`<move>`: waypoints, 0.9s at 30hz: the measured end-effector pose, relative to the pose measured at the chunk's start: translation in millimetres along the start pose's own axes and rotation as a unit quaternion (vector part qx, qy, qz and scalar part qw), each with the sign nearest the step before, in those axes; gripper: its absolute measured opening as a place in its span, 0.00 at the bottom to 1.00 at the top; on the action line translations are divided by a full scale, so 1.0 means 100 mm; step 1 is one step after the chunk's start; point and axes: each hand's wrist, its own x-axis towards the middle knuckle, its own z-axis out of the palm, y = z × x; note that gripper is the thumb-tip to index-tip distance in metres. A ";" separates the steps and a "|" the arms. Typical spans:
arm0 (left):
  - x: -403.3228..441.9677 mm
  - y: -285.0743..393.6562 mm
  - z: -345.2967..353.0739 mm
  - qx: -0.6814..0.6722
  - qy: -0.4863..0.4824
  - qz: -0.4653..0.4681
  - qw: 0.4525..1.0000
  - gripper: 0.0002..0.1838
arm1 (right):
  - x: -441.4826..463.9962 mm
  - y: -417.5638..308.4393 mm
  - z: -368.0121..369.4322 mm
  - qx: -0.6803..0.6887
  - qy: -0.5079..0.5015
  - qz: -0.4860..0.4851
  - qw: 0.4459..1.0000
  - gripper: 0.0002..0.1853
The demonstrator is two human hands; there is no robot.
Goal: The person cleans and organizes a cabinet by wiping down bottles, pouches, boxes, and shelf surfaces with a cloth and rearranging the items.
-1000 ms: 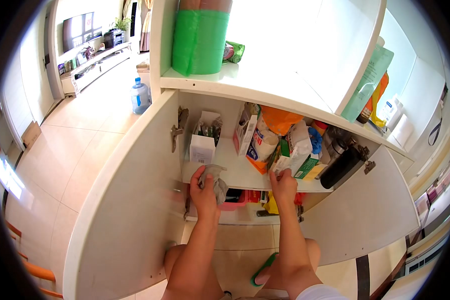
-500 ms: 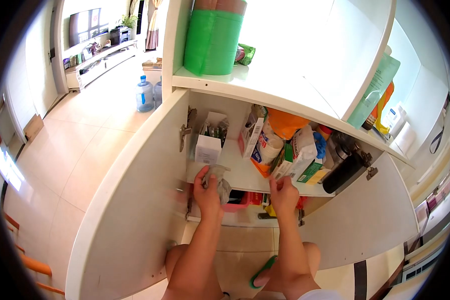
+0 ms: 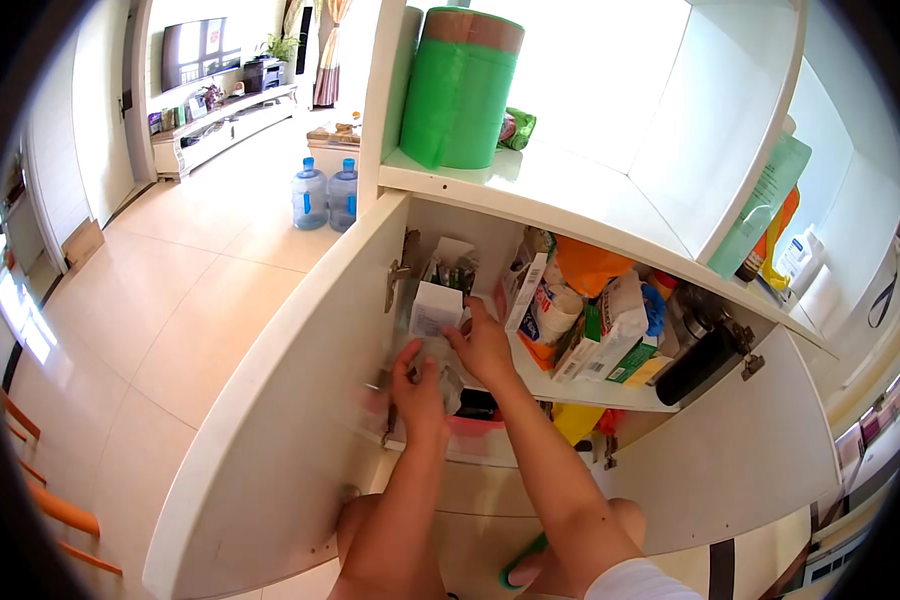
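A crumpled, greyish translucent plastic bag is held in my left hand, just below the front of the cabinet shelf. My right hand reaches across to the white box on the shelf's left side, its fingers at the box's right edge and partly bent. Whether they grip the box cannot be made out. Behind the box's raised flap, dark and green small packets show. To the right stand a pink-and-white box, a white roll in blue-and-orange wrapping and green-and-white boxes.
Open cabinet doors flank my arms, the left door and the right door. A black bottle lies tilted at the shelf's right. Above is a green roll. A pink basket sits below. Water jugs stand on the floor.
My right hand has moved left from the green-and-white boxes to the white box. My left hand still holds the plastic bag. The view has shifted, bringing both water jugs fully into sight.
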 end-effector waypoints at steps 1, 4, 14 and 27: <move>0.00 0.00 0.00 0.000 0.001 0.000 1.000 0.16 | 0.01 -0.01 -0.01 -0.006 -0.033 0.014 0.999 0.20; 0.05 -0.06 -0.02 0.009 0.000 0.001 1.000 0.17 | 0.07 0.21 0.00 0.024 0.001 -0.049 0.999 0.14; 0.01 -0.11 0.00 0.027 0.004 -0.022 0.999 0.19 | -0.41 0.53 -0.89 0.012 -0.034 -0.074 0.997 0.08; 0.01 -0.21 0.02 0.057 0.000 -0.003 0.998 0.19 | -0.93 0.20 -1.00 -0.087 0.128 0.018 0.988 0.15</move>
